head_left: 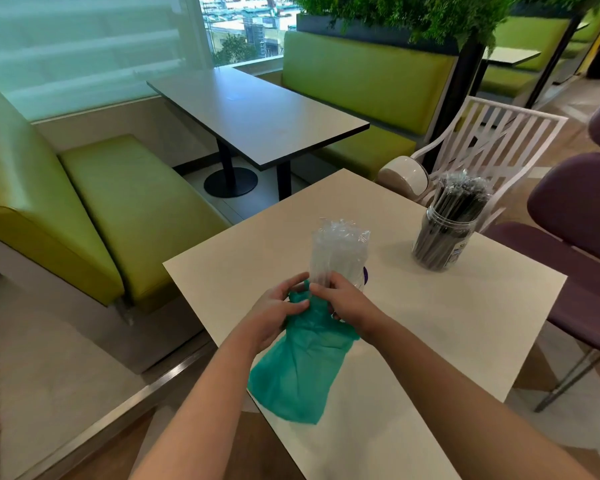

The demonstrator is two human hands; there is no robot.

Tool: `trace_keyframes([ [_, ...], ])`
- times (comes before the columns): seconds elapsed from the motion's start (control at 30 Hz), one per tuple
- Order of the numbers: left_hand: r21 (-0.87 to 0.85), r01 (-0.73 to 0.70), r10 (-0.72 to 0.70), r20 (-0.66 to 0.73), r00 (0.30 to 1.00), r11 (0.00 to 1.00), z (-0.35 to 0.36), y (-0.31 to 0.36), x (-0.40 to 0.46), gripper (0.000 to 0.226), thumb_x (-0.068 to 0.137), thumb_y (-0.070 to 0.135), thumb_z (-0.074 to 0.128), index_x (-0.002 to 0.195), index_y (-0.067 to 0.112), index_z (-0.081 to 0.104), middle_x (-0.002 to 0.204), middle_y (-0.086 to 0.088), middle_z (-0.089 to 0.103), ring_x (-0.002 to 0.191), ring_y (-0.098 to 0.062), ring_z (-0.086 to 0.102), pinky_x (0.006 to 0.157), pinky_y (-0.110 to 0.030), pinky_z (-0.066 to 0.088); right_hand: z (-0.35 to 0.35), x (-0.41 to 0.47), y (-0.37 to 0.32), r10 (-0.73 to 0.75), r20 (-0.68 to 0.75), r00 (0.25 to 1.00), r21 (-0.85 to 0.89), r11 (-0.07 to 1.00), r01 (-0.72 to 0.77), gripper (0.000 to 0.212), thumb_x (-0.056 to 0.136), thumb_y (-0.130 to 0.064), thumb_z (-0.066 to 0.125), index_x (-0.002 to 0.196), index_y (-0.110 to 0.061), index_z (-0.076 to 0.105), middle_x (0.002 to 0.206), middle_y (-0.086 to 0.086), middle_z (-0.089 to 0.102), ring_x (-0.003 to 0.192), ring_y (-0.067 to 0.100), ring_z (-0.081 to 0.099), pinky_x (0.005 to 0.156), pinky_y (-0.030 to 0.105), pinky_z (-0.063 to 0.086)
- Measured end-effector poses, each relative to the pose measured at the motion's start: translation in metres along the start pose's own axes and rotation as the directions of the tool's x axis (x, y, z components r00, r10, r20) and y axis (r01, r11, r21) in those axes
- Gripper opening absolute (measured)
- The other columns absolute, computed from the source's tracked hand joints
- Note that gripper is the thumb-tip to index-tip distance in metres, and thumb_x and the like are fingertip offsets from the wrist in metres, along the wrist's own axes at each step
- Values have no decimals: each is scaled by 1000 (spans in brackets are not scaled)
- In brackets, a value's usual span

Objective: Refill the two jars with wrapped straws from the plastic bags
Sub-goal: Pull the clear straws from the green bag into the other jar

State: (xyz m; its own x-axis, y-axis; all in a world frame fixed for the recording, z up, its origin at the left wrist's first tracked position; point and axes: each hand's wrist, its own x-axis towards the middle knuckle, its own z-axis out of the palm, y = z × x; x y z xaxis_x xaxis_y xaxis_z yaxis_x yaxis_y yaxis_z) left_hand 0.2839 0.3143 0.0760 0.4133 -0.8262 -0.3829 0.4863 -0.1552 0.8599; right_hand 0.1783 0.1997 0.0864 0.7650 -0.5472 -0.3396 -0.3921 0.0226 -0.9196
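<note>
Beige square table in a cafe w/ green booth benches at left, a second grey table beyond, a white slatted chair at the far corner and purple chairs along the right edge. A white rounded object sits just off the far corner; can't tell what it is.

Near the far right edge of the table stands a clear plastic jar, upright, packed w/ dark wrapped straws that stick up past the rim, leaning slightly to the right.

Toward the table's middle, a bundle of clear wrapped straws stands upright, long axis vertical, tops fanned a bit. Its lower end is hidden behind the hands, so the second jar isn't clearly visible; a purple bit shows just right of the bundle.

A green plastic bag hangs from the hands and trails toward the near left edge, its bottom past the table edge. Left hand: grip closed, pinching the bag's top. Right hand: fingers curled around the base of the straw bundle & bag mouth.
</note>
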Motion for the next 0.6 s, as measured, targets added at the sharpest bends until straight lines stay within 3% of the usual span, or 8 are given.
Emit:
trace_keyframes([
  [0.07, 31, -41, 43, -55, 998, 999, -2, -1, 0, 45, 91, -12, 53, 128, 13, 59, 123, -10, 63, 106, -25, 65, 85, -31, 58, -3, -3, -3, -30, -9, 999, -43, 999, 30, 28, 100, -32, 51, 123, -17, 50, 86, -7, 51, 72, 6, 48, 60, 21, 40],
  [0.27, 318, -115, 178, -178, 968, 941, 3, -3, 11, 20, 100, 11, 50, 110, 14, 67, 103, -10, 69, 91, -21, 64, 79, -28, 54, -16, -14, -18, -146, -50, 988, -92, 986, 141, 16, 102, -27, 49, 112, -15, 49, 83, -5, 54, 65, 4, 47, 52, 13, 39],
  [0.37, 433, -132, 228, -177, 957, 892, 8, -4, 16, 28, 101, 29, 48, 105, 12, 70, 99, -6, 67, 89, -16, 58, 82, -28, 47, -25, -16, -25, -153, -83, 985, -3, 988, 153, 10, 102, -23, 48, 108, -16, 48, 102, 3, 70, 53, -1, 51, 54, 20, 41],
  [0.43, 527, -140, 269, -177, 947, 838, 11, -3, 18, 42, 97, 45, 49, 95, 9, 71, 85, -2, 65, 74, -12, 53, 67, -20, 40, -31, -16, -27, -166, -100, 981, 2, 986, 167, 14, 103, -22, 47, 115, -15, 49, 106, 3, 71, 49, -7, 53, 54, 19, 40],
  [0.5, 616, -132, 307, -187, 933, 777, 11, -5, 23, 50, 88, 55, 56, 81, 7, 68, 72, -3, 60, 63, -12, 48, 57, -22, 35, -38, -17, -31, -207, -147, 967, -42, 978, 203, 21, 103, -24, 46, 122, -16, 50, 104, 0, 71, 55, -8, 54, 56, 18, 41],
  [0.6, 744, -18, 342, -285, 896, 668, 7, -8, 32, 41, 82, 54, 67, 77, 14, 60, 73, 0, 61, 64, -16, 52, 59, -32, 38, -47, -19, -43, -262, -230, 937, -86, 965, 249, 26, 103, -29, 45, 126, -20, 52, 106, -3, 69, 77, 3, 57, 63, 19, 43],
])
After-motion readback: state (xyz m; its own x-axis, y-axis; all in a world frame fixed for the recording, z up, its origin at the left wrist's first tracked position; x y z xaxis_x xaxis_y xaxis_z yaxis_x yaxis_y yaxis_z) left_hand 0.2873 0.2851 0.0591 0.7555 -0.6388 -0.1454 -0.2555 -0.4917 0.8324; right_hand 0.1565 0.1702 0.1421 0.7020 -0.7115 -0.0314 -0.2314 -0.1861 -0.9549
